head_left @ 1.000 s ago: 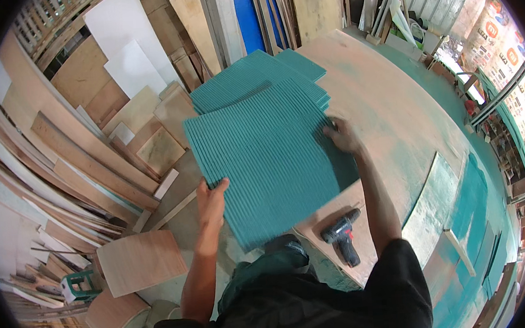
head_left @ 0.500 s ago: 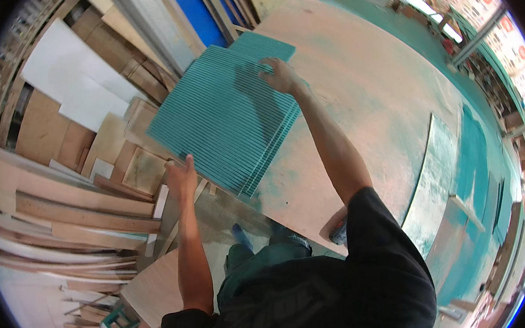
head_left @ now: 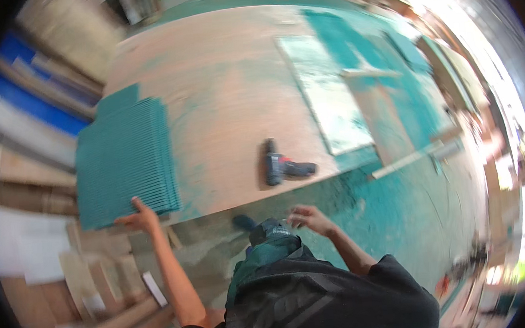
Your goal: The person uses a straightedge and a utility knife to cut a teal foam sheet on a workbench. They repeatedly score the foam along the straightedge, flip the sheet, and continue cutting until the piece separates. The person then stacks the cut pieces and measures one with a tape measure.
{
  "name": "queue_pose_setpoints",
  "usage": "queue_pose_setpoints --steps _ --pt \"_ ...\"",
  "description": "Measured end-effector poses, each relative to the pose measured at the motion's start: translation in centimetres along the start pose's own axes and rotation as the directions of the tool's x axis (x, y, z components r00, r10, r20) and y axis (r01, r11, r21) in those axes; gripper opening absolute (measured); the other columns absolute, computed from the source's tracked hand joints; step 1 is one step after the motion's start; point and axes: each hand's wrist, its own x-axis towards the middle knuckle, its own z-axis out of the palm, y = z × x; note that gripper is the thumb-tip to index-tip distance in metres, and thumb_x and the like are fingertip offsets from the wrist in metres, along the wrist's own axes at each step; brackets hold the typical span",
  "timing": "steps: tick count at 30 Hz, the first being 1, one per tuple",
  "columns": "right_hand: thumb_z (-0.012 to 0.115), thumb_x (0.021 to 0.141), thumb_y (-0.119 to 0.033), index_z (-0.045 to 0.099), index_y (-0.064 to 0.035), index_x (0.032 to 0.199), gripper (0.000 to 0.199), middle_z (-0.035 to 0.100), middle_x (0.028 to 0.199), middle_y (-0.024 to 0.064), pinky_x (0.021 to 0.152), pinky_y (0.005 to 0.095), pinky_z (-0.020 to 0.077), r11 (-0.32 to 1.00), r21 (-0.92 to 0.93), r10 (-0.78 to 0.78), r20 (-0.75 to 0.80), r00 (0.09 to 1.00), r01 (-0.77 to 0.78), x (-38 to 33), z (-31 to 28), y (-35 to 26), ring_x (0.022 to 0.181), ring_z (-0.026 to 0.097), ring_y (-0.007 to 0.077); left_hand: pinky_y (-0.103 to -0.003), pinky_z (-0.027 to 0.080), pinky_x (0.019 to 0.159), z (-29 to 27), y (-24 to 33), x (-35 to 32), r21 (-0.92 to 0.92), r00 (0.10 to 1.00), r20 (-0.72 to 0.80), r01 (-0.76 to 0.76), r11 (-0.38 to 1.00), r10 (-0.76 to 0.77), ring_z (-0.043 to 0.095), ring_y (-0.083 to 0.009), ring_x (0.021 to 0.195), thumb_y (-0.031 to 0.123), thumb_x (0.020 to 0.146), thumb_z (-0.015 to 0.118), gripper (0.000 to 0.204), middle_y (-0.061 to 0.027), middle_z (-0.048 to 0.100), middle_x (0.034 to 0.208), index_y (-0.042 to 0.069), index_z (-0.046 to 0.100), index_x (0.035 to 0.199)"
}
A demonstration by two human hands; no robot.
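Note:
A stack of teal ribbed panels (head_left: 123, 153) lies at the left of the wooden worktable, its layered edges facing right. My left hand (head_left: 140, 218) touches the stack's near edge, thumb raised apart from the outstretched fingers. I cannot tell whether any fingertip reaches under the panels. In front of the table's near edge, by my waist, my right hand (head_left: 311, 219) hangs in the air, holding nothing, with fingers loosely bent and apart. A black cordless drill (head_left: 281, 167) with a red detail rests on the table between the stack and a dusty pale board.
The pale board (head_left: 325, 94) lies on the right part of the table (head_left: 223, 99), among teal dust and wooden strips. Boards and offcuts (head_left: 40, 237) lean along the left side. Teal dust covers the floor (head_left: 390, 215) at the right.
The view has swung right, bringing the whole drill into sight. My right hand has left the space above the panels and come back near my waist. My left hand remains by the stack's near edge.

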Motion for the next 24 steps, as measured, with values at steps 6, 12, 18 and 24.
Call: queue_pose_setpoints --steps 6,12,18,24 --pt "0.070 0.095 -0.032 0.071 -0.0002 0.122 0.042 0.076 0.101 0.0175 0.083 0.0423 0.0561 0.922 -0.300 0.098 -0.430 0.898 -0.244 -13.1 -1.7 14.4 0.093 0.072 0.0297 -0.060 0.046 0.108 1.4 -3.3 4.4 0.144 0.990 -0.137 -0.017 0.989 0.037 0.041 -0.0546 0.139 0.072 0.094 0.058 0.129 -0.0445 0.026 0.154 -0.011 -0.016 0.159" --pt "0.067 0.091 -0.027 0.072 0.0025 0.120 0.041 0.076 0.103 0.0213 0.082 0.0437 0.0553 0.857 -0.275 0.162 -0.661 0.733 -0.437 -24.7 -5.0 32.6 0.096 0.074 0.0334 -0.052 0.044 0.115 0.8 0.3 -0.1 -0.129 0.996 -0.071 0.041 0.991 -0.050 0.042 -0.0468 0.145 0.054 0.089 0.078 0.129 -0.0314 0.029 0.163 0.001 -0.011 0.165" --pt "0.066 0.088 -0.023 0.067 0.0026 0.120 0.041 0.074 0.087 0.0165 0.060 0.0416 0.0536 0.778 0.389 0.628 -0.478 0.614 -0.494 -28.2 -2.0 37.1 0.069 0.069 0.0243 -0.049 0.031 0.125 -2.4 -3.9 -3.1 -0.170 0.991 -0.105 -0.099 0.980 0.082 0.028 -0.0418 0.154 0.046 0.101 0.064 0.100 -0.0284 0.020 0.169 -0.003 0.004 0.165" --pt "0.066 0.087 -0.024 0.070 0.0008 0.106 0.032 0.074 0.082 0.0154 0.061 0.0428 0.0540 0.780 0.297 0.624 -0.437 0.648 -0.551 -32.8 -9.4 42.7 0.069 0.070 0.0251 -0.051 0.041 0.114 4.6 -17.7 -29.4 0.251 0.885 0.461 -0.062 0.966 -0.062 0.050 -0.0448 0.138 0.040 0.106 0.052 0.061 -0.0284 0.053 0.149 -0.002 0.048 0.149"
